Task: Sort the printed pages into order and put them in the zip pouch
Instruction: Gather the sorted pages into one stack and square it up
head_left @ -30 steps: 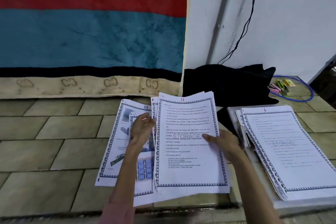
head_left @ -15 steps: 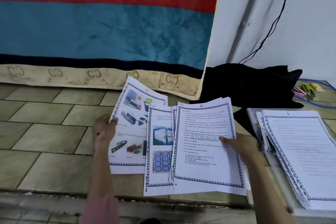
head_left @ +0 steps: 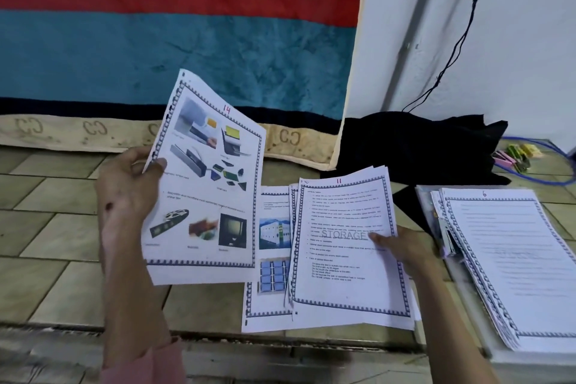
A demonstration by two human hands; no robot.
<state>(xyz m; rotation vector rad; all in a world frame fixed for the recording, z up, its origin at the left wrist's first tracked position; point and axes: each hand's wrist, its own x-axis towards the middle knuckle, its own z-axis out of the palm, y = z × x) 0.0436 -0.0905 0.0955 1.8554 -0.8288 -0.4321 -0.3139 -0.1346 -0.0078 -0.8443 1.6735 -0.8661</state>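
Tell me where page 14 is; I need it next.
Page 14 is lifted in the left hand, left of the page 11 bundle that the right hand holds.

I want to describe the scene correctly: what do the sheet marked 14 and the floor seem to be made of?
The sheet marked 14 looks like thin matte printer paper: it curls where the left hand pinches its edge. The floor appears to be glazed ceramic or stone tile, with a dull sheen and dark grout lines.
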